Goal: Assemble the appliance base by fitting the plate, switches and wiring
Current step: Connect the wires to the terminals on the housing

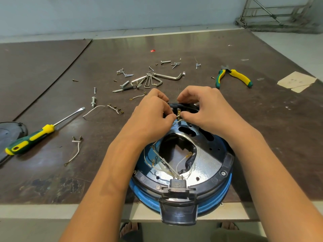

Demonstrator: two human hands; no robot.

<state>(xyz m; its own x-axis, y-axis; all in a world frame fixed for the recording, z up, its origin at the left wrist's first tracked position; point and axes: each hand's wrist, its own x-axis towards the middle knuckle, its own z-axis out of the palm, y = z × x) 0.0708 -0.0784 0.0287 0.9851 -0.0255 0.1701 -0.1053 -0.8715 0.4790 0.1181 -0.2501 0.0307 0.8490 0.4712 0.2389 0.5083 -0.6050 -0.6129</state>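
Both hands meet at the centre of the frame, over the far edge of the appliance base (225, 165). The left hand (152, 112) has its fingers curled and pinches a white wire (178, 121) between thumb and fingertips. The right hand (204, 109), fingers likewise curled, pinches the same wire's end where it reaches the switch block (176, 110) on the base's black rim.

The base, blue-sided, sits at lower centre on the near edge of the table (262, 110). Its shiny metal plate (207, 159) faces up, with thin wires looping across the plate's dark opening to a black socket (178, 185) on the near side.

A bunch of hex keys (157, 79) and scattered screws (125, 75) lie above the hands. Green-and-yellow pliers (234, 76) lie at upper right, with a cardboard scrap (295, 81) beyond them. A screwdriver (33, 137) lies at left, near loose wires (76, 151), and a black lid (10, 133) is at the left edge.
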